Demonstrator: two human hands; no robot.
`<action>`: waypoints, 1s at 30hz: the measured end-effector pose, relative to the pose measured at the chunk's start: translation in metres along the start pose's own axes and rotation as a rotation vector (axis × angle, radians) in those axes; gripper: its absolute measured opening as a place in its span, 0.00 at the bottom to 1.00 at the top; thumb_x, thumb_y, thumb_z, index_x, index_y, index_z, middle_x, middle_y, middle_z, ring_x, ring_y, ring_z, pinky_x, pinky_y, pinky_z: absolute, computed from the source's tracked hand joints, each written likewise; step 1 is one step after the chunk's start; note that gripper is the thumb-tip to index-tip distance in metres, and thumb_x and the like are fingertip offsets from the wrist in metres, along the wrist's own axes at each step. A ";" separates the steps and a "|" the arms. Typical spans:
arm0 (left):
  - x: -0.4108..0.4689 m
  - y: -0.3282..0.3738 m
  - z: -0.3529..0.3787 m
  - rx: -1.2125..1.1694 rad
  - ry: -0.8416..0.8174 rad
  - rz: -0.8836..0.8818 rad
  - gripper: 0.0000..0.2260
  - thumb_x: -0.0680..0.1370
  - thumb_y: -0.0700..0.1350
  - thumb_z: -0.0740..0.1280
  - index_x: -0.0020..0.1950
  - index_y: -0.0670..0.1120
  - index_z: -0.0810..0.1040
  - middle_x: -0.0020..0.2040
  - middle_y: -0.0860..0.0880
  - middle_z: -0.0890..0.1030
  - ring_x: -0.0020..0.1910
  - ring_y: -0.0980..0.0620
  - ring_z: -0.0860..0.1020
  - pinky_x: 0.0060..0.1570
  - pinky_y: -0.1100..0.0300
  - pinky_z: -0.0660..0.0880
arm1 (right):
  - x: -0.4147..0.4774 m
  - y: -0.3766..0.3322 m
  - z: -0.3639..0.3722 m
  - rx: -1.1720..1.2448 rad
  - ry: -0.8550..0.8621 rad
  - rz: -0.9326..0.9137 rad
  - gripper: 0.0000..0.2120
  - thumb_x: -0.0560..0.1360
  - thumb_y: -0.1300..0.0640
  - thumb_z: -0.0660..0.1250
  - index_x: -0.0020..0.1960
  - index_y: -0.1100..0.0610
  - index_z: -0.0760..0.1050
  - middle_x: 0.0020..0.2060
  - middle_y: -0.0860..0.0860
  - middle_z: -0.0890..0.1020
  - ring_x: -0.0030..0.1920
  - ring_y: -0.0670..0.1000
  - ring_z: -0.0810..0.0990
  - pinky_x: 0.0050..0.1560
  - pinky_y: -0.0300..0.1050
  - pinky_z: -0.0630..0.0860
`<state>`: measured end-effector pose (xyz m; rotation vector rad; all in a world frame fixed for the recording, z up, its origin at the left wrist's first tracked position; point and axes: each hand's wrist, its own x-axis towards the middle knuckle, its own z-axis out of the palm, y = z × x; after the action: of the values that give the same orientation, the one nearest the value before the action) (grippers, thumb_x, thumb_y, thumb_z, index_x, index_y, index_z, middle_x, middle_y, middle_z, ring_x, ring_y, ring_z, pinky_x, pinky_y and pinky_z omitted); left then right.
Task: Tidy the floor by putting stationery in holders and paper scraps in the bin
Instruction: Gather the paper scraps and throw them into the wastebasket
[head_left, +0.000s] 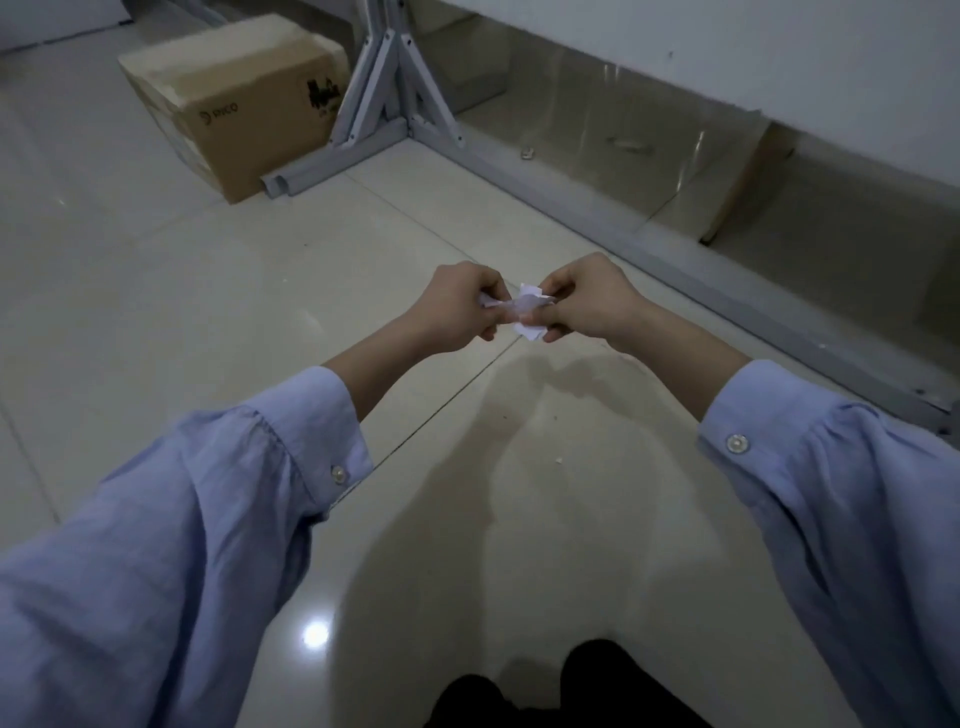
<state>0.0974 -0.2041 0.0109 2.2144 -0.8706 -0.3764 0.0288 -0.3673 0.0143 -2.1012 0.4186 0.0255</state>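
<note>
White crumpled paper scraps (529, 307) are held between both hands, in mid-air over the tiled floor. My left hand (457, 306) pinches their left end with curled fingers. My right hand (587, 301) grips the right end, with bits of paper sticking out above and below its fingers. A tiny white paper fleck (559, 460) lies on the floor below the hands. No bin or stationery holder is in view.
A cardboard box (234, 98) sits at the far left beside a grey metal table leg (384, 98), whose rail (675, 260) runs along the floor to the right. A brown cardboard sheet (748, 176) leans at the wall. My dark shoes (597, 686) show at the bottom.
</note>
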 end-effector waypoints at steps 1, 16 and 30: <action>0.001 0.009 0.002 0.001 -0.001 0.022 0.12 0.73 0.50 0.72 0.33 0.50 0.73 0.31 0.47 0.81 0.29 0.56 0.80 0.25 0.74 0.67 | -0.006 0.000 -0.008 0.005 0.020 0.007 0.14 0.66 0.61 0.78 0.44 0.70 0.80 0.36 0.58 0.81 0.33 0.54 0.84 0.45 0.55 0.83; -0.007 0.174 0.048 -0.009 -0.102 0.284 0.10 0.73 0.49 0.72 0.43 0.43 0.78 0.34 0.44 0.82 0.29 0.57 0.80 0.36 0.62 0.75 | -0.144 0.002 -0.143 0.014 0.279 0.062 0.11 0.66 0.63 0.78 0.45 0.67 0.81 0.36 0.54 0.82 0.32 0.53 0.83 0.42 0.46 0.83; -0.027 0.360 0.133 -0.045 -0.237 0.607 0.09 0.73 0.48 0.72 0.41 0.43 0.78 0.31 0.52 0.78 0.29 0.56 0.79 0.34 0.67 0.75 | -0.307 0.027 -0.275 0.101 0.566 0.199 0.07 0.67 0.66 0.76 0.43 0.65 0.80 0.37 0.57 0.82 0.33 0.51 0.82 0.34 0.34 0.81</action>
<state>-0.1585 -0.4399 0.1744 1.7700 -1.5808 -0.3573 -0.3081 -0.5207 0.1969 -1.9370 0.9442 -0.4731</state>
